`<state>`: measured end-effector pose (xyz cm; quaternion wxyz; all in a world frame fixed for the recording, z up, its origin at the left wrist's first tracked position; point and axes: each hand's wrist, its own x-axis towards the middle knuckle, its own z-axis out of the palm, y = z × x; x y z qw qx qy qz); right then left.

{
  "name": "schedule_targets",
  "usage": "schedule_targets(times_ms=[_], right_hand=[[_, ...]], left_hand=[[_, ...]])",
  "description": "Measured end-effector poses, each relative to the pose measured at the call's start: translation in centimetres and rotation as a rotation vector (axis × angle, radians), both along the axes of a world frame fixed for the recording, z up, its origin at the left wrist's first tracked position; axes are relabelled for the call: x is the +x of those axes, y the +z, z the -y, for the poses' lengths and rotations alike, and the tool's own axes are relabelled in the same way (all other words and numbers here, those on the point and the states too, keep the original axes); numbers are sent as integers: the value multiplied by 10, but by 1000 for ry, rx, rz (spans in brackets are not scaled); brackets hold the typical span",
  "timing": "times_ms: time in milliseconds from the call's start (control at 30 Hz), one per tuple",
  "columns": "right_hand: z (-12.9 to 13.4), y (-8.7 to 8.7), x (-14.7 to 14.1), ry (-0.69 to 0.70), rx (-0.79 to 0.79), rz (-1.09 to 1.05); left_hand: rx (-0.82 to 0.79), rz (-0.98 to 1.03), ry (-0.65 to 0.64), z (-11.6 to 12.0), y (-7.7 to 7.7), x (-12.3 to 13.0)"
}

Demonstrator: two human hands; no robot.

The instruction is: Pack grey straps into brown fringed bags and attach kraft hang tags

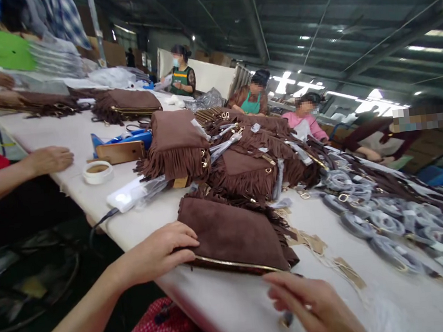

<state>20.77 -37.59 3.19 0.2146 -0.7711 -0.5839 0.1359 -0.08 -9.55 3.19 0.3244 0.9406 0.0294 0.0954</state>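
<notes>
A brown suede-like fringed bag (232, 233) lies on the table's near edge, its gold-toothed zipper (231, 262) facing me. My left hand (163, 254) grips the bag's left corner, fingers on top and thumb by the zipper's end. At the zipper's right end is my right hand (313, 304), slightly blurred, with its fingers drawn together. A small dark and metallic piece (286, 318) shows just below those fingers; whether they hold it is unclear. Fringe on the bag's far side is partly hidden.
More brown fringed bags (180, 133) are piled behind. Plastic-wrapped straps (386, 222) and paper tags (347, 271) lie to the right. A tape roll (97, 172), a phone (121, 152) and a white corded device (125, 196) sit left. A co-worker's hand (50, 159) rests nearby; others work beyond.
</notes>
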Motion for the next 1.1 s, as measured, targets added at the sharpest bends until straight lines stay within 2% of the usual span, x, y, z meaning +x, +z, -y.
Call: schedule_targets(times_ms=[67,100,200,267,333,433,533,633,733,833,967,1100], right_hand=[[27,13,25,-187,78,96],[36,14,38,-235,94,181],[42,2,67,-200,1,335],[35,-13,70,-135,-91,356],[25,-22,64,-98,-145,340],[15,-23,50,-104,-163,329],[15,-13,41,-166,-230,363],[18,4,33,-197,-291,364],[20,21,22,-125,-194,383],[19,30,12,-79,-134,451],[18,20,5,-146,-177,547],[18,7,6,-223,-192,439]], left_hand=[[2,33,38,6,11,5],[7,56,41,12,15,10],[28,76,-65,37,20,30],[93,25,-146,52,13,44],[193,-25,-147,61,2,55],[316,-56,-88,66,-8,63],[347,-32,-71,77,-4,66],[294,35,-73,105,6,73],[275,69,-60,138,8,87],[292,77,-25,157,4,98],[327,105,12,158,-3,100],[391,119,-44,156,-7,95]])
